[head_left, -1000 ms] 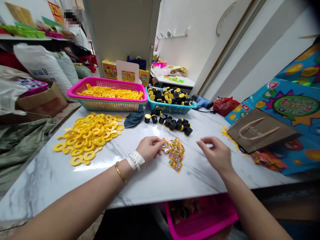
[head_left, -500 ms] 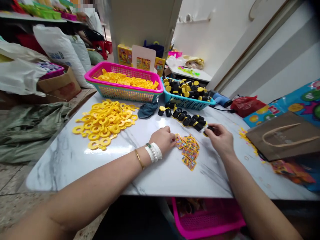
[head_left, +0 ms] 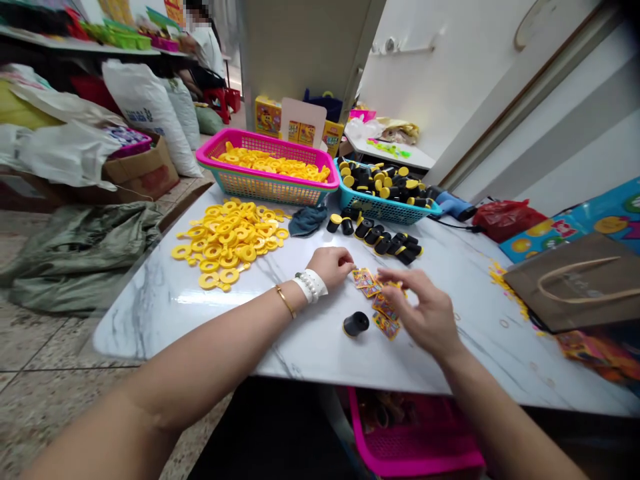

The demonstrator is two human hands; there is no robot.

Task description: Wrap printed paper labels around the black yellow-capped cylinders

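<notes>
My left hand [head_left: 331,264] rests on the marble table [head_left: 310,347] with its fingers curled, pinching the edge of a small orange sticker [head_left: 363,277]. That sticker belongs to a little pile of stickers [head_left: 385,315]. My right hand [head_left: 424,312] hovers over the pile with fingers spread and nothing in it. One black spool [head_left: 356,324] lies on its side just left of the pile, near the table's front. A row of black spools [head_left: 391,241] stands behind the stickers.
Loose yellow rings [head_left: 230,237] cover the table's left. At the back stand a pink basket [head_left: 260,137] of rings and a blue basket [head_left: 385,211] of spools, with a dark cloth [head_left: 307,220] before them. A brown paper bag [head_left: 575,287] lies right. A person [head_left: 205,40] sits far behind.
My right hand took a black spool from the row, set it down at the front left of the stickers, and now hovers open over the pile. The left hand stayed put.
</notes>
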